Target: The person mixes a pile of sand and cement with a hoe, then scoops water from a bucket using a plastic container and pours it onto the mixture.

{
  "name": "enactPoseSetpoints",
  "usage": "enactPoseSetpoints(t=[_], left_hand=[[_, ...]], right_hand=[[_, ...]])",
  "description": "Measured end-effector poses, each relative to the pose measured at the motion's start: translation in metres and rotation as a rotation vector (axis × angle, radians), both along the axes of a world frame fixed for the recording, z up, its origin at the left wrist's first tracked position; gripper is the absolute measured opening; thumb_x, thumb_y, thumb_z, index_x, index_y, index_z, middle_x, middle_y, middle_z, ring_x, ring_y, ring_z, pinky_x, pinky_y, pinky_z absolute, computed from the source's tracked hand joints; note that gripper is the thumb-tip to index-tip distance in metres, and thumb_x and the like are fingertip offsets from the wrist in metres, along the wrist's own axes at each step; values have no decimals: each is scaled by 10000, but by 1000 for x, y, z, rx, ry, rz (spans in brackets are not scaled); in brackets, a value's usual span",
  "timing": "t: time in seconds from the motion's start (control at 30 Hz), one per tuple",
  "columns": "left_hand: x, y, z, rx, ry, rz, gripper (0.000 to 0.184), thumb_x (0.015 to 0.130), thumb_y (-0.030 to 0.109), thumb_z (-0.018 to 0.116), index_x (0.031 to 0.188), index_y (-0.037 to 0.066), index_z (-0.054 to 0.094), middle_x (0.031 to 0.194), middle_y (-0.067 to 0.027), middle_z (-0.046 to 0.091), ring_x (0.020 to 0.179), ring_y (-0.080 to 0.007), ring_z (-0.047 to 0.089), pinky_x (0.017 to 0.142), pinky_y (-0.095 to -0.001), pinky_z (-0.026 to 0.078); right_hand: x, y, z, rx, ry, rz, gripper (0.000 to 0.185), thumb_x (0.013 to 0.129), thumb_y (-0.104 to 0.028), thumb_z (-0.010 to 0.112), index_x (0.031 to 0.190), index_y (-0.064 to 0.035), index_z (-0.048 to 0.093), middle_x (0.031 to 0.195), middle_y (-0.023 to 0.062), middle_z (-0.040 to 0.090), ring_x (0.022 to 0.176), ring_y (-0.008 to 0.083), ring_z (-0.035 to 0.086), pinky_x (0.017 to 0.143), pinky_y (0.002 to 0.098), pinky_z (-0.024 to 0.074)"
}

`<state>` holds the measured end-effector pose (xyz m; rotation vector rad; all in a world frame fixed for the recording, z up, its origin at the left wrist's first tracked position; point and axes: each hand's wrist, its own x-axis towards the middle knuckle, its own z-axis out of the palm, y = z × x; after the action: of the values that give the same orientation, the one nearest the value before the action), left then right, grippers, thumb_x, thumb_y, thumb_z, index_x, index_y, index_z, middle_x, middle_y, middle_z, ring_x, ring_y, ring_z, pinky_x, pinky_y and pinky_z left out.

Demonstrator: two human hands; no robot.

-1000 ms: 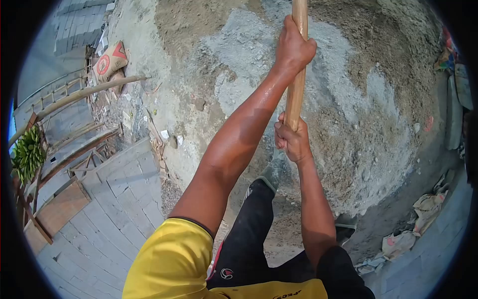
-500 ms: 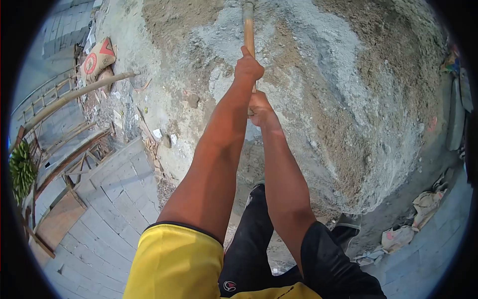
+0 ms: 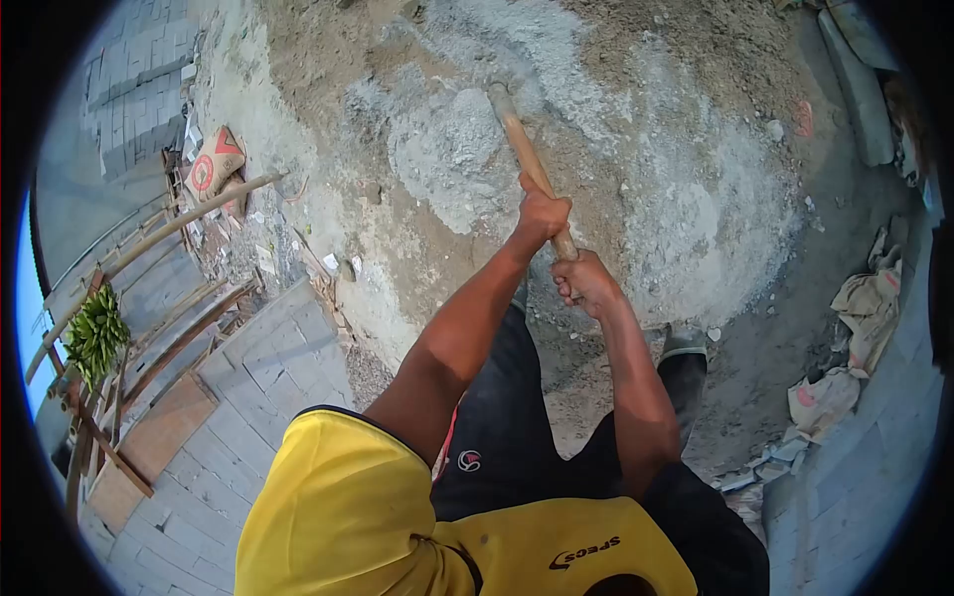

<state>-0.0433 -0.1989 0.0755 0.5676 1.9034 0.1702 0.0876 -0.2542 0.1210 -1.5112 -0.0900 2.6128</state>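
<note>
A shovel (image 3: 527, 149) slants away from me, its wooden shaft ending in a grey metal socket. Its blade cannot be made out in the grey powder. My left hand (image 3: 545, 213) is closed round the middle of the shaft. Nearer my body, my right hand (image 3: 588, 282) grips the rear end, fingers curled. Pale grey powder (image 3: 452, 149) is heaped beside the socket, on a wide spread of brown sand (image 3: 686, 40) mixed with grey.
Bamboo poles (image 3: 189, 221), planks and a green bunch of bananas (image 3: 96, 336) are on the left, beside grey block stacks (image 3: 234, 407). A printed sack (image 3: 214, 167) lies beyond. Crumpled sacks (image 3: 825, 402) line the right wall. My boot (image 3: 684, 372) stands at the pile's edge.
Both hands and the shovel have moved back toward me and to the right. The shaft, nearly straight ahead before, now tilts left at its far end. The view has shifted as well.
</note>
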Motion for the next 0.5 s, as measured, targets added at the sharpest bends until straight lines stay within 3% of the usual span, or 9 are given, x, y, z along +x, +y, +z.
enactPoseSetpoints(t=[0.03,0.07,0.13,0.17,0.23,0.33,0.5], left_hand=[[26,-12,16,107,-97,168,659,833,115,634,1337,5,225,882,-174,601,563,-210,620,514,-380,543],[46,-24,22,89,-106,149,659,833,115,634,1337,5,225,882,-174,601,563,-210,620,514,-380,543],[88,-48,31,-12,-491,436,398,886,163,665,1175,61,412,873,-106,612,634,-181,637,571,-367,550],[114,-56,42,-44,-515,418,398,886,163,665,1175,61,412,873,-106,612,634,-181,637,571,-367,550],[162,-67,75,-58,-731,890,208,911,202,680,975,105,507,829,-36,604,692,-148,620,631,-344,544],[224,-112,96,-156,-942,896,187,902,211,694,921,106,540,785,-10,583,695,-128,584,650,-330,526],[304,-154,149,-229,-881,910,134,896,150,665,901,62,564,761,-27,572,623,-124,552,595,-322,505]], right_hand=[[31,-8,12,16,37,22,122,834,-62,625,805,-77,507,624,-5,481,469,101,449,412,278,351],[63,-18,30,11,25,22,115,843,-63,623,840,-71,508,625,-5,479,472,97,450,413,276,354],[128,-48,73,0,23,35,129,852,-55,623,901,-53,504,626,-4,477,472,90,457,411,276,363],[160,-67,92,-5,29,46,147,852,-46,625,927,-42,499,626,-2,478,469,88,461,407,279,369],[219,-104,136,-3,12,16,191,831,-6,654,955,-12,509,623,9,493,460,93,481,404,283,391],[300,-154,185,-97,-30,-28,245,776,64,704,940,-4,536,609,27,520,430,107,498,398,282,408],[369,-218,206,-227,20,-112,271,723,107,741,914,0,581,610,42,553,415,117,505,390,277,400]])
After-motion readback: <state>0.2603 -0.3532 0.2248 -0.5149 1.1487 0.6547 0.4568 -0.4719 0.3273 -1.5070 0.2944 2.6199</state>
